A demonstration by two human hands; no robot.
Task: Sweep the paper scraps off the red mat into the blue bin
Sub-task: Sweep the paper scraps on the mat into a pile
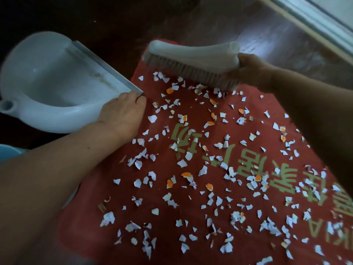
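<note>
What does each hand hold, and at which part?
Left hand holds the dustpan at its front corner; right hand grips the brush at its handle end.

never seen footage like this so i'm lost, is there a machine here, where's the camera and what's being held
There is no machine here. These are a person's two bare hands, filmed by one wide-angle camera worn on the head, looking forward and down.

On the dark floor lies a red mat with pale lettering. It is strewn with torn paper scraps, mostly white and some orange.

The left hand grips the front corner of a white dustpan, whose lip sits at the mat's edge. No scraps show in it.

The right hand holds a white brush, bristles down, over the mat's far end.

A sliver of the blue bin shows at the left edge.
</note>
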